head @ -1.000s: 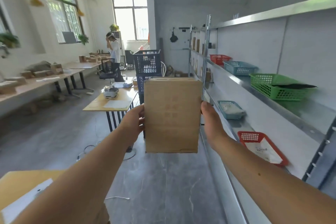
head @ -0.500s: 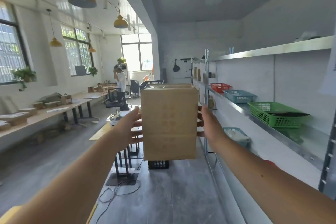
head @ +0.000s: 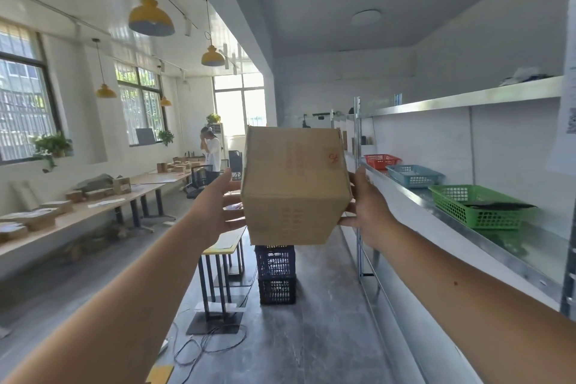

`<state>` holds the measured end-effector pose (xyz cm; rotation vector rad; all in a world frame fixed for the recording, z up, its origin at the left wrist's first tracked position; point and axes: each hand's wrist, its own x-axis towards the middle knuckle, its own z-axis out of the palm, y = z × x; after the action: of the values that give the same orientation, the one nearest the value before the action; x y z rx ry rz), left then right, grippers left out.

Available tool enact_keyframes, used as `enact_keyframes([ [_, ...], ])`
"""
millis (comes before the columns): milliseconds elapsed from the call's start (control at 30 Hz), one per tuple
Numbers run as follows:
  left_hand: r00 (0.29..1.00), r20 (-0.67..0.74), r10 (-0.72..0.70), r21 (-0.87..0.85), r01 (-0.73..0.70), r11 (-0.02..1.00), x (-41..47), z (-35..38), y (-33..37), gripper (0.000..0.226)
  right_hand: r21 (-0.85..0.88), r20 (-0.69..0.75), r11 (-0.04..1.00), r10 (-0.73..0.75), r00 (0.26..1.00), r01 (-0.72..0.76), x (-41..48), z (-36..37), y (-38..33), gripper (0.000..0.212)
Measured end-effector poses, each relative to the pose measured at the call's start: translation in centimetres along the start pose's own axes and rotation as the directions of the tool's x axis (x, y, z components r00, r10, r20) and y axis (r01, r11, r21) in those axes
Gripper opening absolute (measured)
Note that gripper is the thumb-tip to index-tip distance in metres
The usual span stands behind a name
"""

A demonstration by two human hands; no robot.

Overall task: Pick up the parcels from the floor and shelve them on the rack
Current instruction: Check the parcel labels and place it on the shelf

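Note:
I hold a brown cardboard parcel (head: 296, 185) out in front of me at chest height, tilted so two of its faces show, one with faint red print. My left hand (head: 215, 206) presses its left side with fingers spread. My right hand (head: 364, 203) presses its right side. The metal rack (head: 436, 212) runs along the wall on my right, its middle shelf level with the parcel, which hangs in the aisle left of the shelf edge.
On the shelf sit a green basket (head: 480, 209), a blue basket (head: 414, 174) and a red basket (head: 381, 160). Two stacked dark crates (head: 276, 274) and a small yellow table (head: 223, 246) stand ahead. Cables (head: 205, 343) lie on the floor. A person (head: 212, 153) stands far back.
Both hands have lifted the parcel higher and tipped it, so a second face now shows. My view has risen toward the ceiling and upper shelf.

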<state>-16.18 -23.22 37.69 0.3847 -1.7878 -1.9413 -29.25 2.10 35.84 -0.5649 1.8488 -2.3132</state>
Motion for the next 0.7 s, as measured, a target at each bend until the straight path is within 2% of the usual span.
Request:
enact_keyframes([
  [200, 0.999, 0.036, -0.026, 0.002, 0.026, 1.000, 0.2, 0.3, 0.0, 0.055, -0.016, -0.043, 0.999, 0.046, 0.998, -0.047, -0.5, -0.1, -1.6, 0.065],
  [300, 1.000, 0.019, -0.016, 0.021, 0.016, 1.000, 0.3, 0.4, -0.2, 0.054, -0.031, -0.049, 0.999, 0.012, 0.999, -0.014, 0.4, -0.5, -1.5, 0.071],
  [400, 1.000, -0.012, 0.002, 0.040, -0.002, 0.999, 0.3, 0.5, -0.5, 0.054, -0.033, -0.033, 0.998, 0.052, 0.998, -0.053, 0.8, -0.6, -1.4, 0.111],
  [433, 1.000, -0.026, -0.006, 0.037, 0.007, 0.999, 0.3, 0.5, -0.6, 0.055, -0.038, -0.022, 0.998, 0.044, 0.999, -0.045, 0.8, -0.6, -1.2, 0.106],
  [500, 0.998, -0.047, -0.043, 0.015, 0.043, 0.999, 0.2, 0.5, -0.8, 0.059, -0.089, -0.016, 0.996, 0.029, 0.999, -0.030, 0.4, -0.5, -1.4, 0.080],
  [633, 0.996, -0.031, -0.082, -0.065, 0.079, 0.995, 0.2, 0.4, -1.3, 0.073, -0.029, 0.026, 1.000, 0.010, 1.000, -0.009, 0.1, -0.4, -1.2, 0.082],
  [700, 0.997, -0.033, -0.071, -0.067, 0.069, 0.995, 0.0, 0.5, -1.5, 0.071, -0.015, 0.030, 1.000, 0.009, 1.000, -0.009, 0.2, -0.4, -1.2, 0.082],
])
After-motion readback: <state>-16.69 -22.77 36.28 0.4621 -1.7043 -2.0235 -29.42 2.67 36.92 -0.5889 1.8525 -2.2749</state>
